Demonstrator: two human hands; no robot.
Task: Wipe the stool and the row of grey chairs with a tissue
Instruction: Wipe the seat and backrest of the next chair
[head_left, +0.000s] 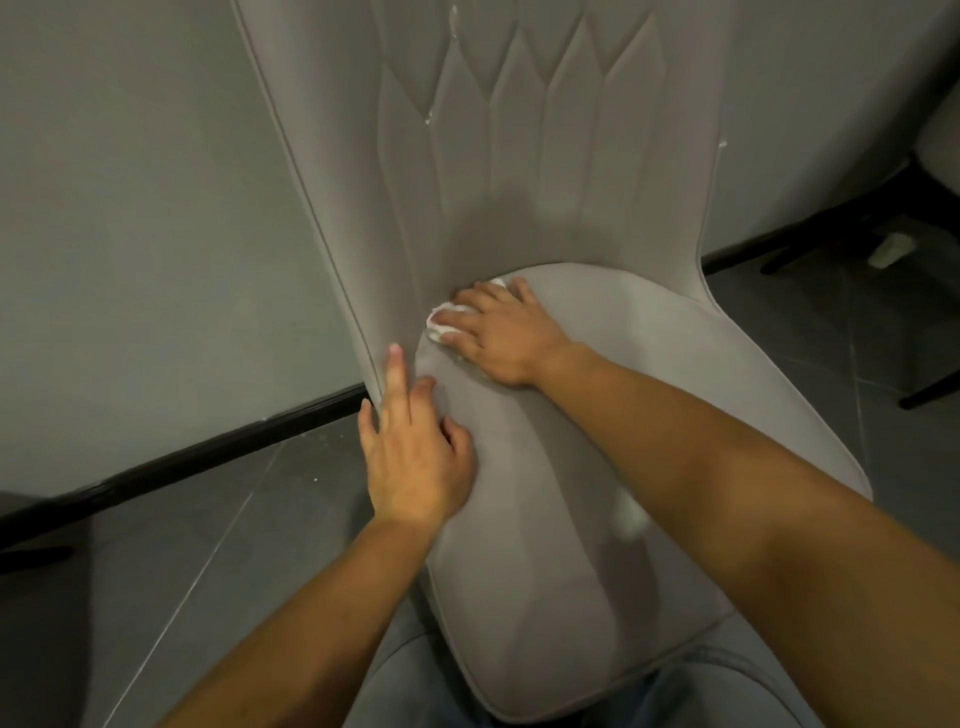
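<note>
A grey upholstered chair (545, 493) with a tall quilted back fills the middle of the view. My right hand (498, 335) lies flat at the back of the seat, where seat meets backrest, pressing a crumpled white tissue (441, 319) that shows under the fingertips. My left hand (413, 452) rests on the seat's left edge, one finger stretched up along the backrest seam, the others loosely bent, holding nothing. Small white flecks cling to the backrest stitching. No stool is in view.
A grey wall with a black skirting board (182, 457) runs behind and to the left. The floor is dark tile. Black legs of another chair (852, 228) and a white scrap (891, 249) on the floor show at the right.
</note>
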